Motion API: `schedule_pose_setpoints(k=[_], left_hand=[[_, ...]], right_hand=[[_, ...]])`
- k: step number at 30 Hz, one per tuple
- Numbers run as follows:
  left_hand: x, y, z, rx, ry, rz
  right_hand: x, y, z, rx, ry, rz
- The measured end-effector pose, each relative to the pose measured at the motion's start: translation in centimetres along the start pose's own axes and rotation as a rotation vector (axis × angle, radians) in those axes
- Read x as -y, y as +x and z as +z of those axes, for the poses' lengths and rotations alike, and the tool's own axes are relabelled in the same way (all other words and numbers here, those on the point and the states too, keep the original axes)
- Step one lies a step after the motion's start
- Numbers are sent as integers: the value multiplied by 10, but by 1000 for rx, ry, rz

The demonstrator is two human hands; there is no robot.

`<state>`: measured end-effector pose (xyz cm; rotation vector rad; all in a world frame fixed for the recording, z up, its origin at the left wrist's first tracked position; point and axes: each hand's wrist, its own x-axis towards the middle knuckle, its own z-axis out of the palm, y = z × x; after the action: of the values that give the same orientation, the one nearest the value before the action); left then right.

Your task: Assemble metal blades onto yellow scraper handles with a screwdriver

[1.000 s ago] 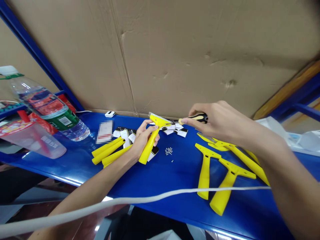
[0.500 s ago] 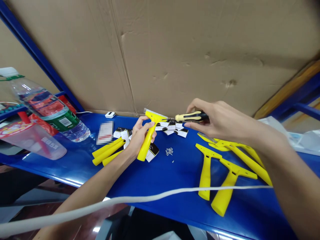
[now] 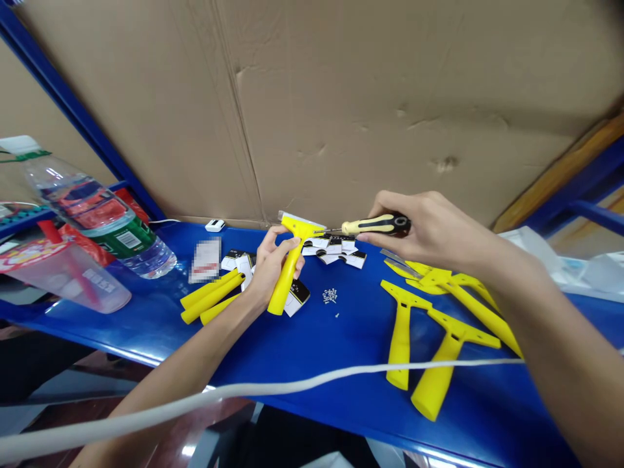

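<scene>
Brown cardboard (image 3: 370, 130) stands behind a blue table (image 3: 316, 344), above which the person's 2 hands meet at a yellow T-shaped tool (image 3: 288, 273). The left hand (image 3: 272, 259) has its fingers wrapped around the tool's handle, thumb just below the crosspiece, holding the long axis slanted from lower left to upper right. The right hand (image 3: 424, 221) is closed around a black-and-cream screwdriver (image 3: 377, 225), whose shaft points left, nearly level in the view, at the crosspiece's right end. Handle and shaft thus lie at a steep angle to each other, with the left hand nearer the crosspiece. The tip seems to touch it, but is too small to tell whether it sits in a screw. Loose screws (image 3: 329, 296) lie on the table between 2 yellow T-shaped pieces (image 3: 400, 335) and the left hand.
</scene>
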<state>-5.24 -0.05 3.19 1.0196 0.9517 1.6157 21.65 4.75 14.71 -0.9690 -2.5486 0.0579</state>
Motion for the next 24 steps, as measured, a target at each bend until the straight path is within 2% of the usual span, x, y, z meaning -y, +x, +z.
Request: schedule_pose_setpoints(k=[5, 10, 17, 21, 24], left_hand=[[-2, 1, -2, -3, 23, 13], [-4, 4, -6, -23, 30, 63], [-3, 0, -3, 21, 66, 85], [-1, -1, -3, 34, 86, 117], [1, -1, -2, 43, 97, 124]], right_hand=[[5, 2, 5, -37, -102, 52], [10, 4, 11, 10, 19, 107], [-3, 0, 6, -73, -6, -78], [2, 2, 10, -150, 102, 48], [4, 5, 11, -96, 182, 188]])
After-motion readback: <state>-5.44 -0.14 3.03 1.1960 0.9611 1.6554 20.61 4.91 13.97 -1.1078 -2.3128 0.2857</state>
